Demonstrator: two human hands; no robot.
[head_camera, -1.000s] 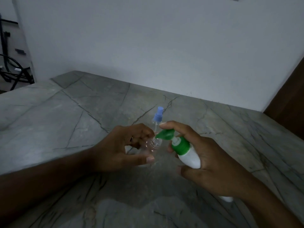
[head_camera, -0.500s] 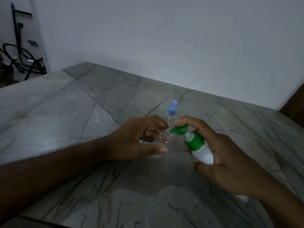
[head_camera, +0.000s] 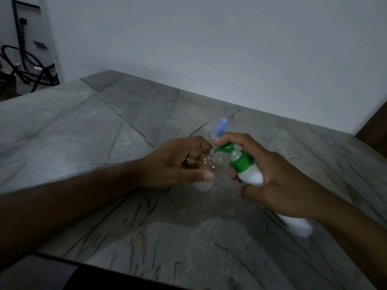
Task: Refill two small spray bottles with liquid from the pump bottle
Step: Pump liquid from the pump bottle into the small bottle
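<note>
The right hand (head_camera: 278,185) is wrapped around the white pump bottle (head_camera: 252,176), tilted so that its base points toward the wearer and its green pump head (head_camera: 227,147) points away and left. The index finger rests on top of the pump head. The right grip is pressed tight around the bottle body.

The left hand (head_camera: 178,164) pinches a small clear spray bottle (head_camera: 209,164) between thumb and curled fingers, holding it tilted above the counter (head_camera: 104,132). The green spout tip sits at the clear bottle's neck. Whether the neck is fully open cannot be determined.

Procedure, as judged: keep the spout tip over the neck opening and press the pump in short, full strokes. Hold the small bottle steady, since a thin clear container shifts easily and liquid would run onto the stone.

Just beyond the hands stands a second small spray bottle with a blue spray top (head_camera: 221,127), touching or nearly touching the right index finger; avoid knocking it over.

The counter is bare to the left and toward the wall (head_camera: 209,49). The near counter edge lies well clear of the work.
</note>
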